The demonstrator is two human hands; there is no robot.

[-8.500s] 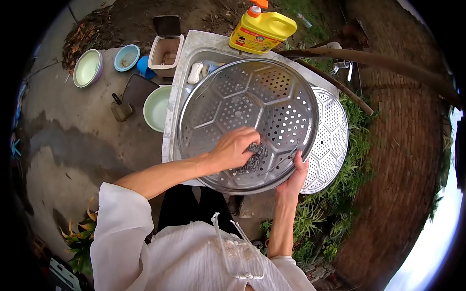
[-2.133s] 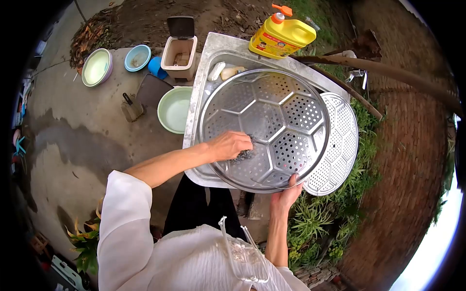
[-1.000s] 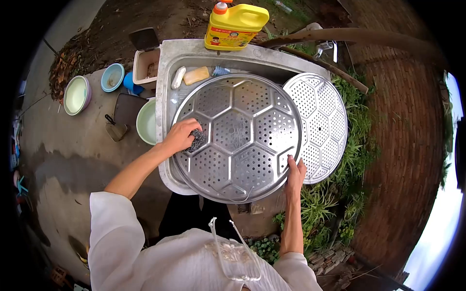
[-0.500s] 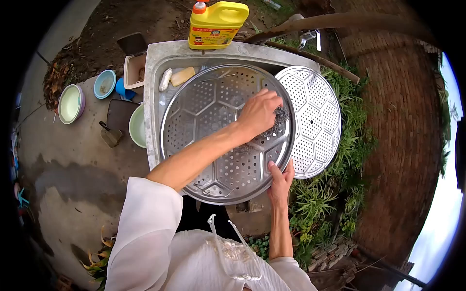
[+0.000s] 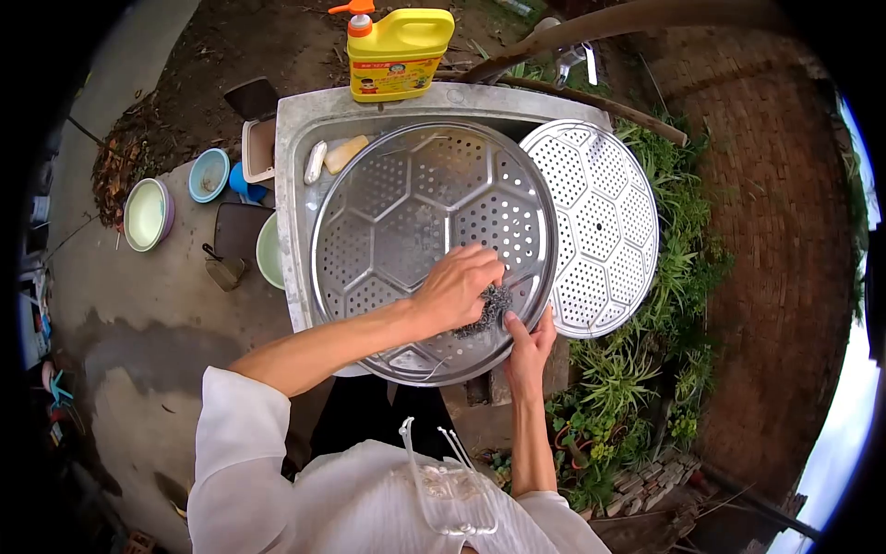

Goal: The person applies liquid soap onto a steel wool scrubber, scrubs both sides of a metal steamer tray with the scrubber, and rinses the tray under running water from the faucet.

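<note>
The perforated metal tray is, it is judged, at the scrubbing step: a wire scourer is gripped by the left hand and set against its inner face, near the right of the rim. That rim is clamped by the right hand. Even pressure and a steadied rim seem called for next. The tray is held over the sink, with a second perforated plate seen at its right and a yellow bottle beyond.

I can read no words on my feed; the yellow jug bears a label printed too small.
</note>
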